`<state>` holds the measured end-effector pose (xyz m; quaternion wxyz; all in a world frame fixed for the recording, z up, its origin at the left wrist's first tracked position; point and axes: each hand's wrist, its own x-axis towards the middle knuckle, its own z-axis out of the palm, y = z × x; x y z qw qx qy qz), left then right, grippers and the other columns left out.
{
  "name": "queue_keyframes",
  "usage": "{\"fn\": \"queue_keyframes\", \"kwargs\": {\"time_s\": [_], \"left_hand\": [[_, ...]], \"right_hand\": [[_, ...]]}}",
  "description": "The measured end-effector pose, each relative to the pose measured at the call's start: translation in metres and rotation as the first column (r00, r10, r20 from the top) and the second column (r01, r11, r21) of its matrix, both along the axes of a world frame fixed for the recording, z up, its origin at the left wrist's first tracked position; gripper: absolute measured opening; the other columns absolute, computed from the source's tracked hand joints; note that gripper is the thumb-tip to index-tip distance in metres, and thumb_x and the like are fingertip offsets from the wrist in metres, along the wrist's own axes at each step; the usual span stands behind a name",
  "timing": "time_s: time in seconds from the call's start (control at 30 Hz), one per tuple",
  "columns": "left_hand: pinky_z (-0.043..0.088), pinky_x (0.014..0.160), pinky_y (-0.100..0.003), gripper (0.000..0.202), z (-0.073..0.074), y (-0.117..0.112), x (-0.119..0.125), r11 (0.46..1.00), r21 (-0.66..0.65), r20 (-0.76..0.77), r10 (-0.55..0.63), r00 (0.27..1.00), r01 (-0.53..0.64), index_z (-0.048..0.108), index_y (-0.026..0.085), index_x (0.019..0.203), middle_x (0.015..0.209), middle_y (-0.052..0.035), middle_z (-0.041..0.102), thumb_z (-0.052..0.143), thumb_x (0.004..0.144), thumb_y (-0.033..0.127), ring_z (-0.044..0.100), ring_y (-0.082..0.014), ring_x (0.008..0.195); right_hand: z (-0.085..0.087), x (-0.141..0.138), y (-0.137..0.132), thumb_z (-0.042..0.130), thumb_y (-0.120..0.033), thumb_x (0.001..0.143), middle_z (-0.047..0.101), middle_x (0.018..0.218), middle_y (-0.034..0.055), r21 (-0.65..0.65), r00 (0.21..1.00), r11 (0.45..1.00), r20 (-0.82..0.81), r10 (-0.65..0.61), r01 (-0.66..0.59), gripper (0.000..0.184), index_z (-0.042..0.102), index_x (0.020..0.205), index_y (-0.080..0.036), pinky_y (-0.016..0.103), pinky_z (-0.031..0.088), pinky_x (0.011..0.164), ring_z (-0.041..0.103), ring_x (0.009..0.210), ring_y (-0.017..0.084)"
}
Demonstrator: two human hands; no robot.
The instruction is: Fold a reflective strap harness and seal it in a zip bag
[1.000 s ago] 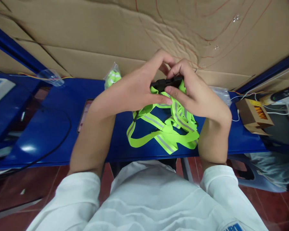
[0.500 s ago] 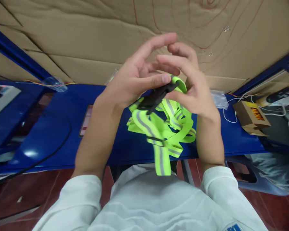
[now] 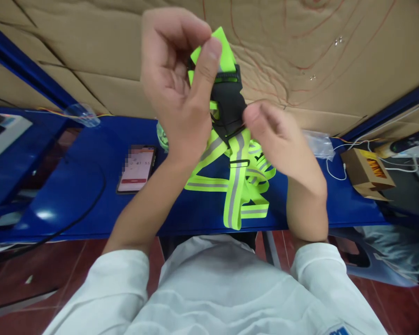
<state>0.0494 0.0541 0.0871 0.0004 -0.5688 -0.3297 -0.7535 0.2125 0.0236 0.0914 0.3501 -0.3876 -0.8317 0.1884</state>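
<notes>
My left hand point(image 3: 181, 79) pinches the end of a neon-yellow strap point(image 3: 226, 49) between thumb and fingers, raised in front of the cardboard. Just below that end, the strap passes through a black plastic buckle point(image 3: 229, 104). With thumb and fingers closed, my right hand point(image 3: 275, 135) grips the lower right edge of the buckle. More of the reflective webbing point(image 3: 235, 186), with a grey stripe down its middle, hangs from the buckle. A small black slider point(image 3: 239, 164) sits on it. The remaining webbing lies in a loose heap on the blue table, partly behind the hanging strap.
A phone point(image 3: 136, 170) lies on the blue table point(image 3: 80, 186) to the left. At the back are a clear plastic cup point(image 3: 84, 115) and a clear plastic bag point(image 3: 317, 145). An open cardboard box point(image 3: 366, 170) and white cables stand at right. A cardboard wall point(image 3: 108, 60) rises behind.
My left hand has moved up and now holds the strap end. The buckle has turned more upright. My right hand has shifted down to its lower edge. The phone is more exposed.
</notes>
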Motion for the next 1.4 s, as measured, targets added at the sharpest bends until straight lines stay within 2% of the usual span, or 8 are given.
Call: {"fn": "queue_keyframes", "kwargs": {"time_s": [0.2, 0.37, 0.47, 0.53, 0.7, 0.93, 1.13, 1.4], "left_hand": [[0.057, 0.095, -0.019, 0.023, 0.005, 0.007, -0.016, 0.999, -0.050, -0.098, 0.015, 0.995, -0.020, 0.061, 0.018, 0.107, 0.100, 0.0109, 0.066, 0.062, 0.107, 0.042, 0.064, 0.0005, 0.099], [0.057, 0.107, -0.028, 0.044, 0.008, 0.021, -0.042, 0.956, -0.025, -0.298, -0.285, 0.911, 0.291, 0.072, 0.024, 0.123, 0.124, 0.0047, 0.071, 0.065, 0.098, 0.060, 0.067, -0.0161, 0.122], [0.044, 0.126, -0.040, 0.065, 0.007, 0.013, -0.045, 0.571, -0.413, -0.148, -0.811, 0.566, 0.710, 0.054, 0.026, 0.154, 0.146, -0.0003, 0.063, 0.061, 0.098, 0.057, 0.054, -0.0285, 0.149], [0.046, 0.122, -0.039, 0.073, 0.007, 0.005, -0.044, 0.298, -0.555, 0.050, -0.920, 0.389, 0.776, 0.051, 0.025, 0.158, 0.144, -0.0066, 0.067, 0.068, 0.095, 0.059, 0.059, -0.0319, 0.144], [0.056, 0.110, -0.042, 0.093, 0.012, -0.004, -0.046, 0.147, -0.619, 0.220, -0.911, 0.350, 0.772, 0.042, 0.024, 0.162, 0.141, -0.0107, 0.070, 0.090, 0.083, 0.035, 0.070, -0.0304, 0.126], [0.055, 0.111, -0.035, 0.063, 0.001, 0.006, -0.034, 0.332, -0.638, 0.264, -0.753, 0.603, 0.695, 0.069, 0.022, 0.133, 0.123, -0.0038, 0.077, 0.095, 0.076, 0.029, 0.069, -0.0255, 0.127], [0.066, 0.090, -0.039, 0.029, -0.005, 0.007, -0.021, 0.007, -0.512, 0.522, -0.791, 0.319, 0.859, 0.078, 0.015, 0.113, 0.103, -0.0082, 0.081, 0.074, 0.097, 0.039, 0.080, -0.0259, 0.098], [0.056, 0.070, -0.023, 0.021, 0.009, 0.008, -0.015, 0.222, -0.341, 0.698, -0.591, 0.404, 0.913, 0.072, 0.020, 0.084, 0.073, 0.0008, 0.066, 0.060, 0.100, 0.025, 0.064, -0.0110, 0.068]], "right_hand": [[-0.002, 0.006, 0.014, 0.070, -0.054, 0.096, 0.077, 0.108, -0.0005, -0.166, 0.974, 0.963, -0.119, 0.192, -0.210, 0.033, 0.073, 0.106, -0.023, 0.039, 0.062, 0.089, 0.071, 0.105, 0.025], [0.002, 0.026, 0.014, 0.075, -0.052, 0.093, 0.070, 0.089, -0.0037, -0.271, 0.901, 0.913, -0.393, 0.185, -0.306, 0.032, 0.073, 0.092, -0.021, 0.026, 0.058, 0.070, 0.067, 0.079, 0.014], [-0.002, 0.029, 0.018, 0.076, -0.063, 0.088, 0.068, 0.081, -0.0032, -0.356, 0.825, 0.827, -0.526, 0.208, -0.435, 0.042, 0.074, 0.089, -0.021, 0.025, 0.057, 0.065, 0.067, 0.073, 0.013], [-0.004, 0.027, 0.023, 0.079, -0.071, 0.081, 0.069, 0.078, -0.0017, -0.393, 0.775, 0.781, -0.608, 0.174, -0.484, 0.048, 0.072, 0.086, -0.023, 0.028, 0.060, 0.066, 0.071, 0.076, 0.017], [0.005, 0.011, 0.026, 0.065, -0.087, 0.078, 0.069, 0.072, 0.0034, -0.448, 0.688, 0.763, -0.725, -0.005, -0.466, 0.059, 0.063, 0.077, -0.028, 0.031, 0.063, 0.067, 0.075, 0.086, 0.024], [0.002, 0.005, 0.016, 0.043, -0.093, 0.086, 0.045, 0.058, -0.0034, -0.465, 0.668, 0.792, -0.737, -0.098, -0.396, 0.068, 0.061, 0.091, -0.028, 0.035, 0.061, 0.075, 0.066, 0.074, 0.021], [-0.020, 0.019, 0.036, 0.062, -0.085, 0.075, 0.044, 0.058, -0.0052, -0.404, 0.751, 0.870, -0.658, -0.062, -0.283, 0.056, 0.057, 0.082, -0.030, 0.035, 0.054, 0.067, 0.056, 0.063, 0.018], [-0.007, -0.001, 0.030, 0.070, -0.045, 0.101, 0.077, 0.115, 0.0011, -0.077, 0.801, 0.992, -0.598, 0.031, -0.096, 0.022, 0.067, 0.110, -0.025, 0.032, 0.058, 0.101, 0.072, 0.111, 0.018]]}}
